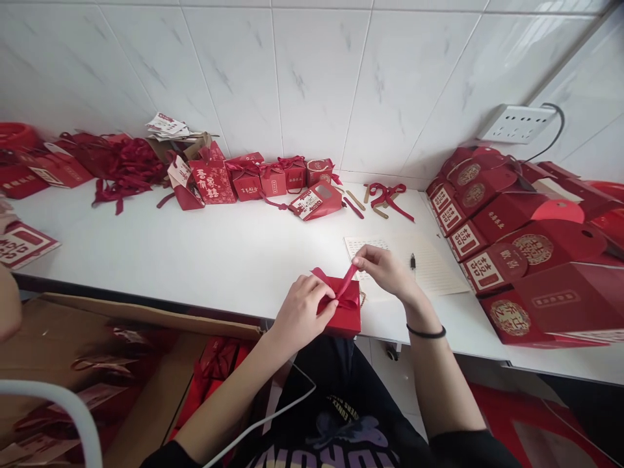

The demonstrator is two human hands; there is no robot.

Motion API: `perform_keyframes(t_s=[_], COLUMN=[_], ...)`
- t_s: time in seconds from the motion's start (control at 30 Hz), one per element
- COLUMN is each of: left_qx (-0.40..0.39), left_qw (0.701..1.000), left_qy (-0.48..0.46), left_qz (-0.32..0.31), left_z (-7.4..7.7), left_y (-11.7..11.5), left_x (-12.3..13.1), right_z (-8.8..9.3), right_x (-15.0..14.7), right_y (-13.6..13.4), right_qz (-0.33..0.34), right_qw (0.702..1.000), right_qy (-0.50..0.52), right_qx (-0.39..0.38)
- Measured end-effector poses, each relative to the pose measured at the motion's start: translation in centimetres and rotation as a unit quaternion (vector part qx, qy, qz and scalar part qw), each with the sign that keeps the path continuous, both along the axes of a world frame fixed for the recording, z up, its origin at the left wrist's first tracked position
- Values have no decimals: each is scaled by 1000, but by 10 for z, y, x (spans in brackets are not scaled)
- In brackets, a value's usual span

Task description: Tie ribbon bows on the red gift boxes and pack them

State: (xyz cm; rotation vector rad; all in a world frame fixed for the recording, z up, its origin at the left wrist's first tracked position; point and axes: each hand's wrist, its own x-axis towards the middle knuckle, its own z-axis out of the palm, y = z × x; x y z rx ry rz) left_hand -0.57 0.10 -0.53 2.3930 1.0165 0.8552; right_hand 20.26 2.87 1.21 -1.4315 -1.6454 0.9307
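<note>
A small red gift box [347, 323] stands at the front edge of the white table. Dark red ribbon [347, 286] lies in a bow or loops on its top. My left hand [305, 305] rests over the box's left side, thumb and fingers pinched on the ribbon at the knot. With thumb and forefinger my right hand [377, 265] grips a ribbon end and holds it up to the right. A bit of gold cord [363, 297] shows at the box's right side. The knot is partly hidden by my left fingers.
Several red boxes [253, 182] stand along the wall, with a ribbon heap [139, 166] further left. Larger boxes [517, 260] fill the right side. A notebook [433, 260] with a pen [413, 261] lies behind my right hand. Another person's arm [7, 305] enters at left, above a cardboard carton [146, 318].
</note>
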Motion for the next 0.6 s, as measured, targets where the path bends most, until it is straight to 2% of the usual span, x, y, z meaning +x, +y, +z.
perform_keyframes(t_s=[0.07,0.13,0.2,0.27,0.33,0.37,0.47,0.53,0.6], left_qx=[3,4,-2,-11,-20,-29,-118,-221,-300], left_qw=[1000,1000,1000,1000,998,995,982,966,946], left_qy=[12,21,14,-15,-57,-75,-74,-51,-59], left_qz=[-5,-7,-7,0,33,59,124,123,106], left_z=[0,1,1,2,2,3,3,4,5], left_y=[0,1,1,0,0,0,1,2,4], left_x=[0,1,1,-1,-5,-8,-17,-21,-22], right_z=[1,0,0,1,3,3,1,-3,-8], right_x=[-6,-10,-12,-12,-11,-12,-19,-26,-32], right_y=[12,17,10,-7,-32,-44,-73,-81,-82], right_qz=[38,46,-10,-109,-182,-189,-132,-102,-101], right_qw=[999,996,993,986,976,974,981,986,987], right_qy=[-30,-79,-116,-122,-121,-123,-110,-78,-46], right_qx=[17,15,22,37,23,-1,-85,-110,-116])
